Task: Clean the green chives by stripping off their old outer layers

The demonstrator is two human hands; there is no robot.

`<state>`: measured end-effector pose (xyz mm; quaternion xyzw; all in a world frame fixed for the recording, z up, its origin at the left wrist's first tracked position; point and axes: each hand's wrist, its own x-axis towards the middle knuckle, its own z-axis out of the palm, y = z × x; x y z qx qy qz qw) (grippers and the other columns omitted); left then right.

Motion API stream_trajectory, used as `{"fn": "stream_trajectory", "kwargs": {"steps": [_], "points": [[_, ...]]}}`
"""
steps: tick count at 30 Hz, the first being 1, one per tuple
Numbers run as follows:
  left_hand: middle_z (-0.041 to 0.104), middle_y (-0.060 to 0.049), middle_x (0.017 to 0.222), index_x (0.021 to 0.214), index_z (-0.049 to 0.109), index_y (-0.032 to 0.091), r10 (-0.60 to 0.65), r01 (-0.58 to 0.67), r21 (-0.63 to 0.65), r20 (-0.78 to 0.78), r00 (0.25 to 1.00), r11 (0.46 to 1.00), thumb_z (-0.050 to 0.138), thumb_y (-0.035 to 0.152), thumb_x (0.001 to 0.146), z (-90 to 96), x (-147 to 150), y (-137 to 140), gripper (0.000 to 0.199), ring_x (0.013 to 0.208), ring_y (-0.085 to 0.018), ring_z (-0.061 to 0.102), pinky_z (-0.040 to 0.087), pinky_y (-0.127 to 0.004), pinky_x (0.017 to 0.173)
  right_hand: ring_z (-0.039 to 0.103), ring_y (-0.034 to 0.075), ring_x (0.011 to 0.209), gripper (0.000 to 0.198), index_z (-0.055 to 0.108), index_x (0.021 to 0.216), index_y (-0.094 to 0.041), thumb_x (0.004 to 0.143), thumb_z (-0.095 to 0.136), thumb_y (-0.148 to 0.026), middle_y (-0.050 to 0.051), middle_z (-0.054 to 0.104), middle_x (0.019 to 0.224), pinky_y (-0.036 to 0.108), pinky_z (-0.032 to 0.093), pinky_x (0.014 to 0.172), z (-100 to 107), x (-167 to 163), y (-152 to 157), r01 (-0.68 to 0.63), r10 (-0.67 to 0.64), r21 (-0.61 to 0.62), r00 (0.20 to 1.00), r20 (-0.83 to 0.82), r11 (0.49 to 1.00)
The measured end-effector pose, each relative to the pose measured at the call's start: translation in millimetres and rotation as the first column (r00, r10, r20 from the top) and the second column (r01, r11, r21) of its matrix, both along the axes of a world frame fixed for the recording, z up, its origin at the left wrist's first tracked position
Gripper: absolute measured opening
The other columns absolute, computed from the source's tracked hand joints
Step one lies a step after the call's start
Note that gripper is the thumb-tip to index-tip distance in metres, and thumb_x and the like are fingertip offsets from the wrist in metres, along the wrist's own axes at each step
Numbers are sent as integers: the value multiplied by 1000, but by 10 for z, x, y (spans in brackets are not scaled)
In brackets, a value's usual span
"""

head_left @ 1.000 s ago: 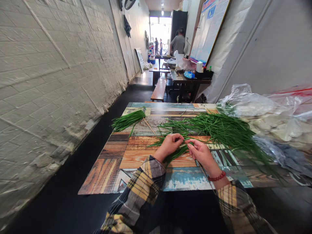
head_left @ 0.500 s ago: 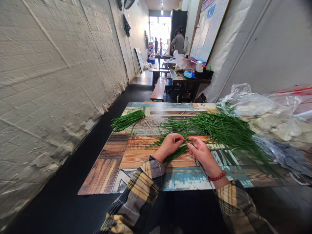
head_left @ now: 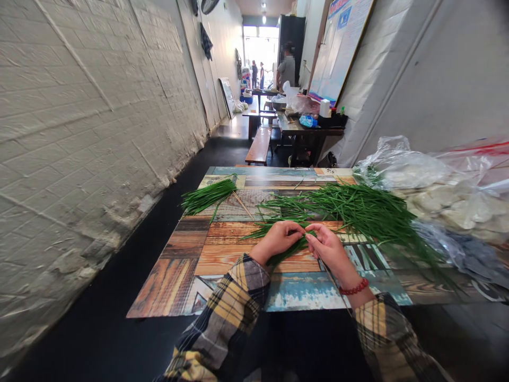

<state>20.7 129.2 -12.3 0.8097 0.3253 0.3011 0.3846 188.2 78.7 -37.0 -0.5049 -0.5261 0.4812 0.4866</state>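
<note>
My left hand (head_left: 279,239) is closed in a pinch at the end of a garlic chive, its fingertips meeting those of the other hand. Between finger and thumb, my right hand (head_left: 331,250) grips a thin wooden skewer (head_left: 329,274), whose long end slants down towards my right sleeve. Green chives (head_left: 287,254) hang beneath both hands, partly covered by them. A big loose heap of garlic chives (head_left: 358,207) spreads behind and right of my hands. At the table's left lies a neat bundle of chives (head_left: 209,196) with a skewer (head_left: 242,205) sticking out.
The table (head_left: 167,289) has a patchwork wood-print top. Clear plastic bags (head_left: 445,185) with pale contents crowd its right side. Beyond stand a bench (head_left: 259,146) and another table (head_left: 296,130) bearing bags and containers. A person (head_left: 287,69) is farther back.
My left hand has shifted slightly right, bringing its fingertips against those of my right hand. The right hand has barely moved. The person in the background has moved slightly left.
</note>
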Motion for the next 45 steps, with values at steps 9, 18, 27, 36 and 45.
{"fn": "stream_trajectory", "kwargs": {"steps": [9,18,27,36,45], "points": [[63,-1,70,79,66,11,10,-11,-117,-11,1000,993,51,20,79,-59,-32,47,18,63,-10,53,41,-19,58,41,9,36,32,50,100,-22,79,61,-43,-7,52,52,21,31,37,28,-14,-23,-9,9,8,1000,-24,1000],[57,2,64,82,65,11,14,-18,-118,-33,999,993,53,7,67,-130,-1,38,20,57,-7,47,35,-17,53,42,8,35,34,50,100,-21,78,62,-44,-7,53,50,20,30,36,44,-17,-28,-7,7,-3,1000,-1,1000],[54,3,63,69,58,12,172,-126,-240,184,968,963,47,7,66,21,-27,53,13,57,-7,45,35,-18,55,42,7,36,38,53,106,-19,78,62,-43,-6,54,50,18,30,36,46,-12,-27,-18,18,-23,1000,-18,1000],[53,4,62,74,49,15,165,-58,-401,237,957,914,40,8,66,35,7,12,14,50,-5,43,33,-17,49,42,7,36,35,54,103,-19,78,61,-43,-6,53,51,19,30,36,41,-14,-30,-16,16,0,1000,-6,1000],[48,5,63,74,53,13,191,-150,-237,163,968,960,55,17,73,-34,40,51,5,55,-6,40,31,-18,52,42,7,35,35,54,104,-19,79,60,-43,-6,53,51,19,29,35,37,-11,-27,-20,20,-1,1000,16,1000]]}}
